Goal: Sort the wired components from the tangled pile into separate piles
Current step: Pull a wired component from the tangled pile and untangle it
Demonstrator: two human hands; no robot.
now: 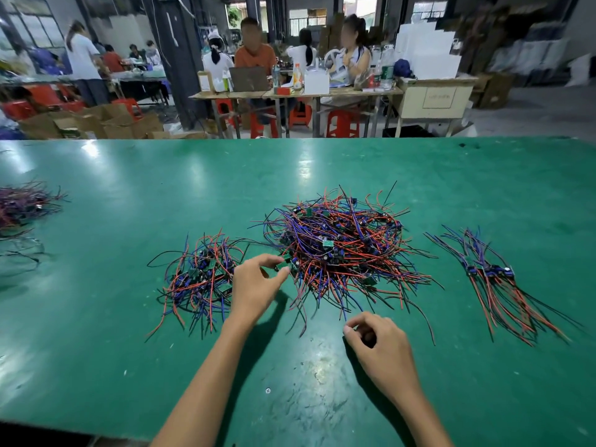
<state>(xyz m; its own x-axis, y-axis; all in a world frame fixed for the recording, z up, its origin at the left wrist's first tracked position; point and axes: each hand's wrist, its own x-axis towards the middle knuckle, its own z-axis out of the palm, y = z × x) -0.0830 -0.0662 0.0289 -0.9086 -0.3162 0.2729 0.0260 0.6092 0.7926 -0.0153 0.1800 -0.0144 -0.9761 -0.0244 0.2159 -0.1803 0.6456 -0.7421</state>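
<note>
Fingers of the left hand [258, 282] pinch a small green wired component [285, 263] at the near-left rim of the tangled pile [338, 250], mid-table. The right hand [377, 343] hovers near the pile's near edge, fingers curled loosely inward; whether they grip a wire I cannot tell. Bare green table [129, 350] lies open toward the near edge. A looser left pile [200, 279] sits just beside the left hand. The right pile [496, 282] lies well apart, its long axis running from far-left to near-right.

Green table [322, 162]: tangled pile [338, 250] centre, smaller piles left [200, 279], right [496, 285], far-left [22, 204].
</note>
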